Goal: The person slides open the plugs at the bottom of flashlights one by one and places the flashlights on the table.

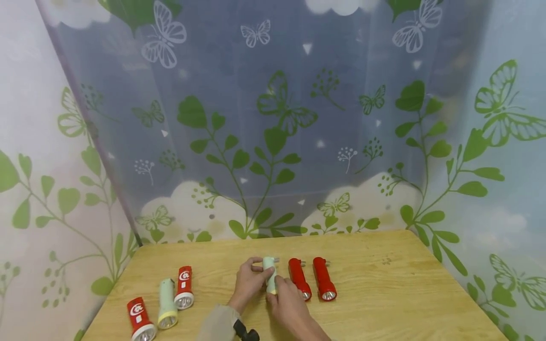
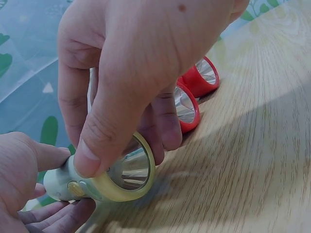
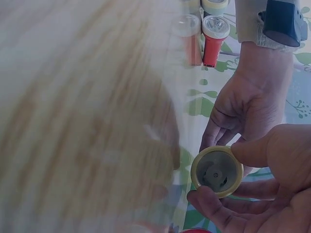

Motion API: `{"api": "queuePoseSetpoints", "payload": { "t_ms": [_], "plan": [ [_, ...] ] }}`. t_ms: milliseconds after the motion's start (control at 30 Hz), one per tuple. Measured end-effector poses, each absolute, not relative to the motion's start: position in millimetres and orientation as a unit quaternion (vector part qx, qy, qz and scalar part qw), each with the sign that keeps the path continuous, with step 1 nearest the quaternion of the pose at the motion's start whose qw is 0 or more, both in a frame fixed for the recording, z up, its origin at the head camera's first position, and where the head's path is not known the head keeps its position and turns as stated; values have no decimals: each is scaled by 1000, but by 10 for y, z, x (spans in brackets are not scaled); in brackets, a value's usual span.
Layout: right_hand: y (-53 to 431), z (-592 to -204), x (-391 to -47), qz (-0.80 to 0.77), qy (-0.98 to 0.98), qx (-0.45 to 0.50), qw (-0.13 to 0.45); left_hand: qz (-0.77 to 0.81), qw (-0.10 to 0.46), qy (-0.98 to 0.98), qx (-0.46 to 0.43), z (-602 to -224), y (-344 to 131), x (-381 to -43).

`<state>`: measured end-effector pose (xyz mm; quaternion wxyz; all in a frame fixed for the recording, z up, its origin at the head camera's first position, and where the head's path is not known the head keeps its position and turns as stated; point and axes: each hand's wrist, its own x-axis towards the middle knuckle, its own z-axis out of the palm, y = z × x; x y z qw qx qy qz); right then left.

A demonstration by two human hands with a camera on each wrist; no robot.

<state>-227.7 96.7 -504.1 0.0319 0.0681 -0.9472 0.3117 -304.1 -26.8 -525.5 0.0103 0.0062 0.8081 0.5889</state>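
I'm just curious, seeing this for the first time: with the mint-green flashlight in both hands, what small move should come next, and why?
Probably setting the mint-green flashlight down beside the nearest red flashlight: its metal prongs stick out sideways like that one's, and the left hand and right hand hold it close by.

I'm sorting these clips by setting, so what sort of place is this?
Probably a small staged filming or work corner indoors: a wood-grain table, butterfly-and-leaf printed hangings on three sides of it, and several flashlights laid out on top.
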Motion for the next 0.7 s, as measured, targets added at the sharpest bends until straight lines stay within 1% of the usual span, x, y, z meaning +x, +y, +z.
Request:
{"api": "queuePoseSetpoints", "payload": {
  "t_ms": [267,533,700],
  "plan": [
    [963,-5027,-2287,307,-949,71,24,584,8,812,10,-5271,-277,-3047],
    [975,-5018,-2293,278,-955,93,42,591,11,806,20,-5288,-256,-3058],
    [975,-5008,-2287,277,-957,84,31,590,12,807,24,-5307,-247,-3053]
  ]
}}
